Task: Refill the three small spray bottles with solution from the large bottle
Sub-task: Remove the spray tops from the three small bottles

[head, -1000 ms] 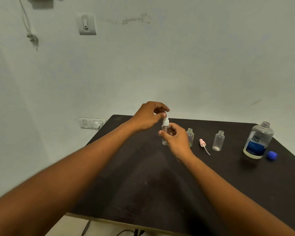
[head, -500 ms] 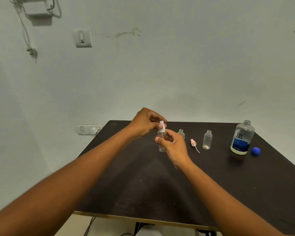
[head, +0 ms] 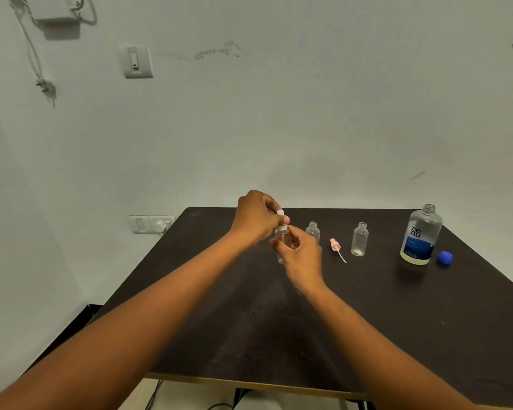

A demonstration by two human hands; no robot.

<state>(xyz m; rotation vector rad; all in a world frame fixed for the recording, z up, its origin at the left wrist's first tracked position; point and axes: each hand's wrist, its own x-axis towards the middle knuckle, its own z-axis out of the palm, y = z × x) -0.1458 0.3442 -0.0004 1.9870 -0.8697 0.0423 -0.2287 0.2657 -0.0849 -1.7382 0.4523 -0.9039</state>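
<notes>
A small clear spray bottle point(head: 281, 243) stands on the dark table point(head: 279, 321) between my hands. My right hand point(head: 301, 255) grips its body, and my left hand point(head: 256, 216) pinches its white spray top point(head: 280, 213) from above. Just right of my hands stands a second small bottle point(head: 313, 230), uncapped, partly hidden by my right hand. A pink spray top point(head: 336, 247) with its dip tube lies on the table beside it. A third small bottle point(head: 359, 239) stands uncapped further right. The large clear bottle point(head: 421, 235) with a blue label stands open at the far right.
A blue cap point(head: 444, 257) lies right of the large bottle near the table's right edge. A wall socket point(head: 151, 224) sits left of the table's far corner. The wall rises directly behind the table.
The camera has tilted up and the view shifted. My hands stay on the same small bottle, the left fingers turning at the white spray top.
</notes>
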